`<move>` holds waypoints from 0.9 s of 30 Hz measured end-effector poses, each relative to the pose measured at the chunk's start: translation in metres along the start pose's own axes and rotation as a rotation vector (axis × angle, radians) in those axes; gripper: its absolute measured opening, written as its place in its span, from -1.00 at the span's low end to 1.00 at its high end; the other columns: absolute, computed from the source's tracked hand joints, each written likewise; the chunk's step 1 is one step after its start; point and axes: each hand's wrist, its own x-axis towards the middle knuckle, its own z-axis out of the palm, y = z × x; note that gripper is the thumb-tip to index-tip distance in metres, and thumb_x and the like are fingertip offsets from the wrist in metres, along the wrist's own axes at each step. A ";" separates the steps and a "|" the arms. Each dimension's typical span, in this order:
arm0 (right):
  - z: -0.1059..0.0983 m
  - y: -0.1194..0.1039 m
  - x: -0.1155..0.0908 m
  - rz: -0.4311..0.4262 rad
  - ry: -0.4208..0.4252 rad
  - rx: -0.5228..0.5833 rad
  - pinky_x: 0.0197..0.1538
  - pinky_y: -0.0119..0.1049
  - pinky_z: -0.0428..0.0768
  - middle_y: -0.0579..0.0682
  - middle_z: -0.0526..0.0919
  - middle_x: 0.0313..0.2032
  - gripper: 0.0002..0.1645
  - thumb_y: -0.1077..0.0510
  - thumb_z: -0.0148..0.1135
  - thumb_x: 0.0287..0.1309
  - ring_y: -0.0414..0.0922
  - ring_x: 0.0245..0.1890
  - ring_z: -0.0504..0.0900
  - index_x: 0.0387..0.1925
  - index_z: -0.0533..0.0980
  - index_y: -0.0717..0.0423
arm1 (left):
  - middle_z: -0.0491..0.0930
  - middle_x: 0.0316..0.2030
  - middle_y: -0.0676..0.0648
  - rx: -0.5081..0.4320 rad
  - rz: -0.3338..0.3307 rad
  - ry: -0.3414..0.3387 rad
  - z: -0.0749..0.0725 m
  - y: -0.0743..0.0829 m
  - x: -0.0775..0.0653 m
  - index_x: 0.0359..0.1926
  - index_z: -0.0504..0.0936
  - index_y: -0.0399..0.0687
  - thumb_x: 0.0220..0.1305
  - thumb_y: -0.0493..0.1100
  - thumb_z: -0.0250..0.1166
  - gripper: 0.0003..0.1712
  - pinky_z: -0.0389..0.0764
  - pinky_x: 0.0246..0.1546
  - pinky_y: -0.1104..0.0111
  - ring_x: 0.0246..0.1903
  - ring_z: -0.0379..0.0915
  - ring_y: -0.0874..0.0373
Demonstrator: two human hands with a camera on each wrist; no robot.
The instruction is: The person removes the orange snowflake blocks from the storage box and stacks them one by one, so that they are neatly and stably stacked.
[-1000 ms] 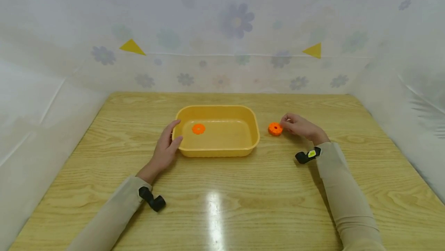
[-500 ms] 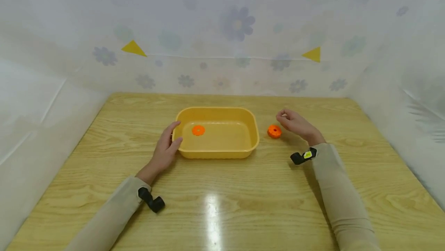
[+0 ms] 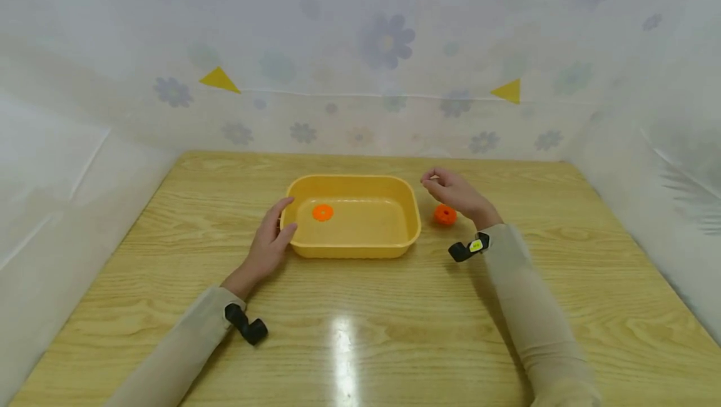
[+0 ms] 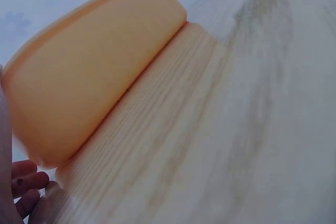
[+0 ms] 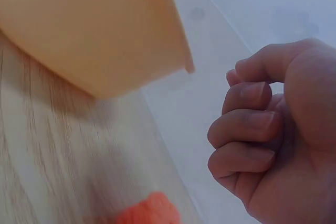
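Note:
My left hand (image 3: 267,244) grips the left end of a yellow plastic tub (image 3: 349,250), thumb over the rim near the front corner. In the left wrist view, some fingers (image 4: 31,181) curl beside the tub's lower corner. One flat, scalloped orange disc (image 3: 323,212) lies inside the tub, towards its left side. My right hand (image 3: 456,191) hovers just right of the tub, fingers curled and thumb meeting the index finger; nothing shows between them in the right wrist view. Below it on the table sits a thicker orange piece with a centre hole (image 3: 445,215), seemingly stacked discs.
The wood-grain table (image 3: 315,325) spreads around the tub, with light glare near its front. A white flower-print sheet (image 3: 360,50) hangs behind and along both sides, bearing two yellow triangles. Each wrist carries a black camera mount.
My right hand has lifted away from the orange piece and moved left towards the tub's right rim. My left hand and the tub stay put.

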 end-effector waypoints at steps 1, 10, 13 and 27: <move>0.002 -0.002 0.002 -0.007 0.000 -0.003 -0.42 -0.31 0.29 0.00 0.29 -0.56 -0.67 0.08 -0.08 0.45 -0.15 -0.59 0.22 -0.02 0.35 0.31 | 0.18 0.31 -0.48 -0.001 -0.001 -0.002 0.000 0.000 0.000 0.36 0.16 -0.48 0.39 -0.38 0.01 -0.44 0.22 -0.05 0.67 0.10 0.30 -0.26; 0.011 -0.017 0.011 -0.033 -0.020 0.006 -0.36 -0.25 0.27 0.01 0.26 -0.54 -0.59 0.02 -0.09 0.46 -0.09 -0.52 0.21 0.01 0.37 0.32 | 0.20 0.30 -0.48 -0.006 0.016 -0.003 0.001 -0.001 0.001 0.36 0.17 -0.48 0.39 -0.39 0.01 -0.44 0.22 -0.04 0.65 0.11 0.30 -0.26; 0.013 -0.022 0.014 -0.029 -0.019 0.014 -0.23 -0.18 0.34 0.10 0.45 -0.37 -0.61 0.01 -0.07 0.45 0.02 -0.35 0.37 0.01 0.39 0.28 | 0.20 0.30 -0.49 -0.008 0.017 -0.004 0.000 -0.001 0.001 0.36 0.17 -0.49 0.38 -0.40 0.01 -0.44 0.22 -0.05 0.65 0.11 0.30 -0.28; 0.019 -0.052 0.033 -0.088 -0.089 -0.006 0.02 -0.13 0.42 0.20 0.53 -0.10 -0.67 0.08 -0.04 0.43 0.02 -0.13 0.52 0.05 0.38 0.24 | 0.21 0.29 -0.48 -0.010 -0.003 -0.007 0.000 0.001 0.002 0.36 0.16 -0.48 0.39 -0.38 0.01 -0.44 0.26 -0.08 0.64 0.06 0.33 -0.24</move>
